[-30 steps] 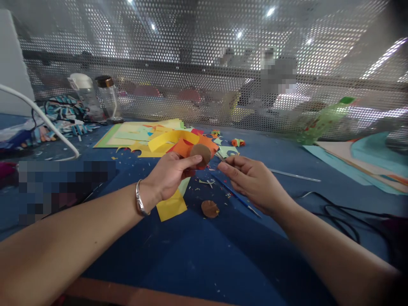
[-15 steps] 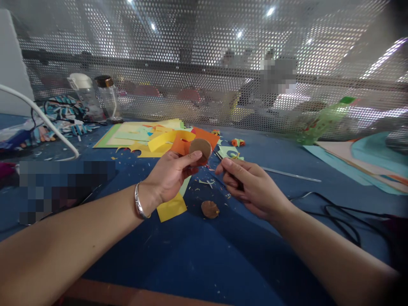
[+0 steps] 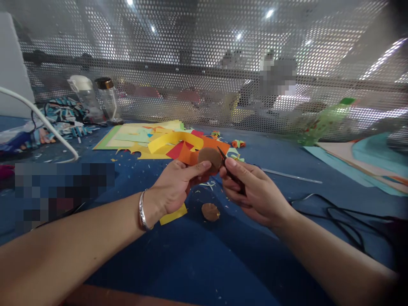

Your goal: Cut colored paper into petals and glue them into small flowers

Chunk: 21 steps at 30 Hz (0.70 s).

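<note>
My left hand (image 3: 177,182), with a silver bangle at the wrist, pinches a round brown paper disc (image 3: 208,158) between thumb and fingers. Behind the disc, orange paper (image 3: 216,144) shows; whether the hand also holds it I cannot tell. My right hand (image 3: 251,187) is closed around dark, pointed scissors (image 3: 224,157), their handles mostly covered by the fingers. The tip rises beside the disc's right edge. A second brown disc (image 3: 210,211), crinkled, lies on the blue table below my hands. A yellow paper piece (image 3: 174,215) lies partly under my left wrist.
Coloured sheets (image 3: 127,135) and a yellow strip (image 3: 175,138) lie behind my hands. Small paper flowers (image 3: 238,144) and scraps dot the table (image 3: 197,263). Bottles (image 3: 108,100) stand back left; a green bottle (image 3: 328,123) leans right. Black cable (image 3: 338,212) lies at right.
My left hand has moved slightly right and toward me with the brown disc. The scissors now stand closer to the disc, with more of the dark blade showing.
</note>
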{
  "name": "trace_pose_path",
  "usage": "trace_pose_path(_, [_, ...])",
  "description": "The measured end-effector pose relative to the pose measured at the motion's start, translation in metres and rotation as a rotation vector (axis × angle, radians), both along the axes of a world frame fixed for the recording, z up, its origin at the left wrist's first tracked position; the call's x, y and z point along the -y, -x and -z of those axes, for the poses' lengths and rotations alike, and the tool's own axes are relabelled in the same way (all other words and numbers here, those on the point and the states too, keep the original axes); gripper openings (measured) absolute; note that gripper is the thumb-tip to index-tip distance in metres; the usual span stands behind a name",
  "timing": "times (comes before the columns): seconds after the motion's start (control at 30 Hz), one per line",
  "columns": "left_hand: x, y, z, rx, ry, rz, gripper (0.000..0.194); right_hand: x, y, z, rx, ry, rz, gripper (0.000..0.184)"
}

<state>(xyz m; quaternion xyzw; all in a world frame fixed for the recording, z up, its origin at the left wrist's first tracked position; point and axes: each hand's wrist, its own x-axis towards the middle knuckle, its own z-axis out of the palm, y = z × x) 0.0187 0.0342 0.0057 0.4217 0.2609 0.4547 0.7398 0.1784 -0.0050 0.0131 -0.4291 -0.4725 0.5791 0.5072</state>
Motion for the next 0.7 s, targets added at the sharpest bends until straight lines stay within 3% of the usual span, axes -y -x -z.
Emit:
trace_pose_path(0.3, [0.002, -0.002, 0.001, 0.017, -0.036, 0.003, 0.017, 0.002, -0.001, -0.001, -0.036, -0.004, -0.016, 0.042])
trace_pose_path(0.7, [0.012, -0.006, -0.007, 0.085, 0.062, -0.055, 0.015, 0.003, 0.003, -0.003, -0.026, -0.027, 0.015, 0.043])
